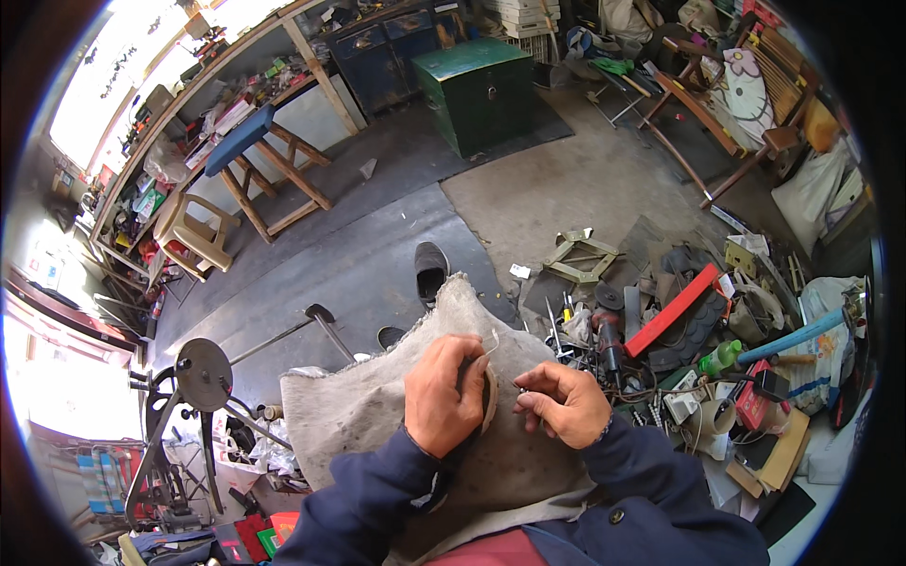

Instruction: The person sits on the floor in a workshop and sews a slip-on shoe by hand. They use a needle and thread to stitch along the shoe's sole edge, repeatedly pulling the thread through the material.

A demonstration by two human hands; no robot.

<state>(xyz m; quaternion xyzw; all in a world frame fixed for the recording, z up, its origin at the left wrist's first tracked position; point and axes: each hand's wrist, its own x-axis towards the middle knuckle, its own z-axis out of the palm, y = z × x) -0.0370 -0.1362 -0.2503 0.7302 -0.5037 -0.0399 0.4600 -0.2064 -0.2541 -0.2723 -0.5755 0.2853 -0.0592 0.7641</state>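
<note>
Over my lap lies a stained grey-beige cloth. Above it, my left hand is closed around a tan curved strip, whose edge shows between the thumb and my other hand. Most of that piece is hidden by the fingers. A thin pale thread sticks up beside the left fingertips. Just to the right, apart from the strip, my right hand is closed in a pinch, with a tiny dark, shiny thing at its fingertips, too small to name.
An iron hand-wheel machine stands at my left. To my right are an angle grinder, a red bar, a green bottle and heaped tools. Farther off stand a blue-topped stool, a green chest and a wooden folding chair.
</note>
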